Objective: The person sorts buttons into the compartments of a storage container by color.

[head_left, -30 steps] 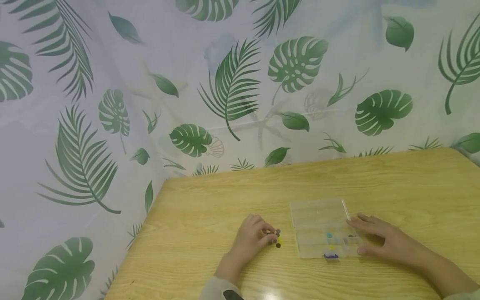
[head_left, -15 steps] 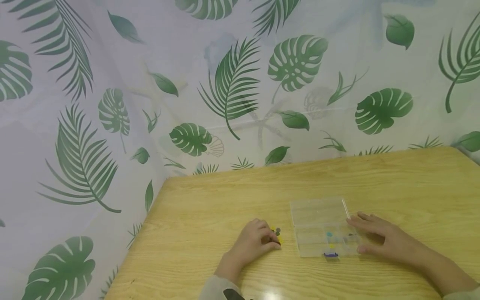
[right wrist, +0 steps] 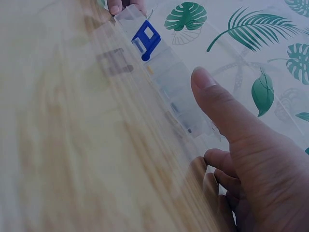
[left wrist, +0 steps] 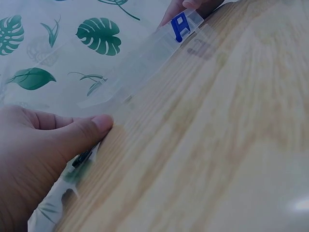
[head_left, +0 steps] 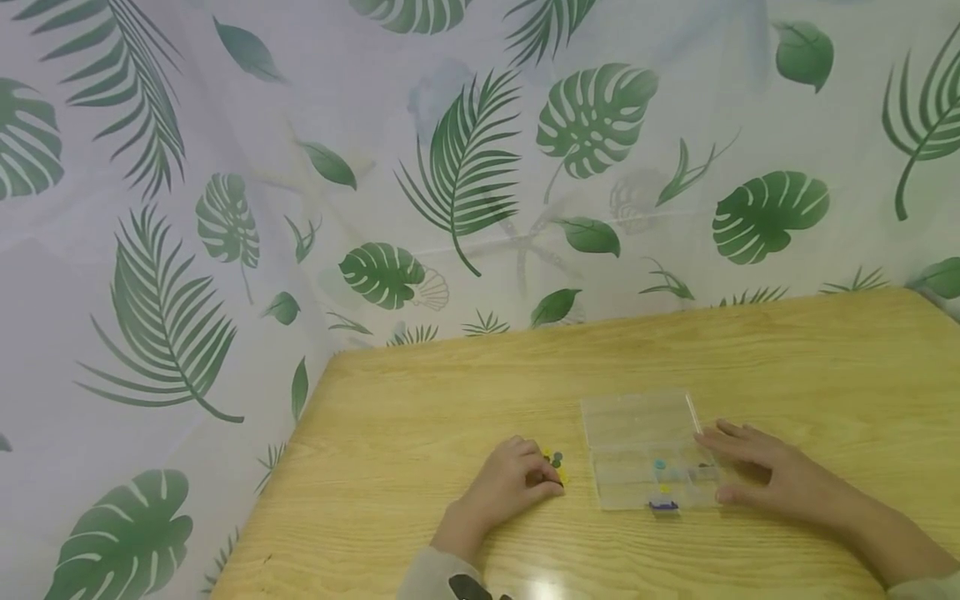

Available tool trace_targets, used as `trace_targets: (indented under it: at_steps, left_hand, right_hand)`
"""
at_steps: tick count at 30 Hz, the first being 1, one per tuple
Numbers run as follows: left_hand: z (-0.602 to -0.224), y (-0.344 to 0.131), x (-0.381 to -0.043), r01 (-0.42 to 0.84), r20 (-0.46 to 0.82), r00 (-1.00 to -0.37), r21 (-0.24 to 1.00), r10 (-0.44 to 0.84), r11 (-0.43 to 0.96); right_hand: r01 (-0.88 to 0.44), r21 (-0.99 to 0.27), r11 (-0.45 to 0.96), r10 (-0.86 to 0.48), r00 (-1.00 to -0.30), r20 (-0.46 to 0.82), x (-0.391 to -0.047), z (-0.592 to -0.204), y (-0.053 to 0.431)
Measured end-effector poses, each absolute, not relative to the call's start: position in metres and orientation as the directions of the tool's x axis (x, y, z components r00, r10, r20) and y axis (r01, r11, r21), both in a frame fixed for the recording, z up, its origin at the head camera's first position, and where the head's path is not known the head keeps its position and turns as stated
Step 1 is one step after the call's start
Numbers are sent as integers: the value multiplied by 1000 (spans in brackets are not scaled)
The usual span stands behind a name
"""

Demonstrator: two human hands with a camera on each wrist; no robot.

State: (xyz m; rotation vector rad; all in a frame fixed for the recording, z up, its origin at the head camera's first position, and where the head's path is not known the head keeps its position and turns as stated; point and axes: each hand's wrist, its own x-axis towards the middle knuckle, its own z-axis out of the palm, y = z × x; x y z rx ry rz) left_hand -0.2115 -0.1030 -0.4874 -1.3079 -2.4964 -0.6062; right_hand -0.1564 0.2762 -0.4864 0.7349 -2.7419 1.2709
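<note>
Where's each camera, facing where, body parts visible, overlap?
Head: worn on head, facing forward and down at table, box, backdrop; left hand, right hand show.
Left wrist: on that wrist, facing across table toward box; left hand near, some of right hand at top.
Right wrist: on that wrist, facing across box; right hand near, some of left hand at top.
Shared: both wrist views catch the blue clip.

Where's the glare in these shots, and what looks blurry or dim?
Head view: white glare on the table at the bottom edge, small pieces by the left hand too soft to make out clearly. Left wrist view: dimmer, pale glare at the right edge, wood grain blurred. Right wrist view: also dim, the table blurred, the blue latch mirrored on it.
</note>
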Motion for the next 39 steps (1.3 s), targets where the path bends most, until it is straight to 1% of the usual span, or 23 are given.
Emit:
trace_targets:
  at_steps: [9, 14, 21, 25, 28, 34, 39]
  left_hand:
    - [-484, -102, -209, 801, 356, -598, 274, 718, 532]
    - [-484, -102, -209, 802, 354, -597, 289, 720, 522]
    - [-486, -101, -210, 840, 443, -542, 267, 714, 472]
    - [-486, -102, -211, 852, 492, -523, 273, 696, 447]
    - [-485, -102, -209, 848, 516, -528, 274, 674, 454]
    - [-484, -103, -208, 814, 512, -577, 295, 636, 500]
    - [-483, -102, -211, 820, 550, -561, 267, 619, 505]
  right_hand:
    - [-422, -720, 551, -400, -891, 217, -155, -486, 275]
    - [-411, -718, 562, -392, -896, 207, -154, -487, 275]
    - [-411, -719, 561, -397, -895, 202, -154, -484, 275]
    - [-410, -718, 562, -396, -896, 202, -154, -485, 275]
    - [-414, -712, 567, -390, -896, 211, -153, -487, 274]
    - [-430, -707, 561, -393, -890, 230, -153, -489, 273]
    - [-429, -702, 568, -390, -892, 229, -154, -487, 274]
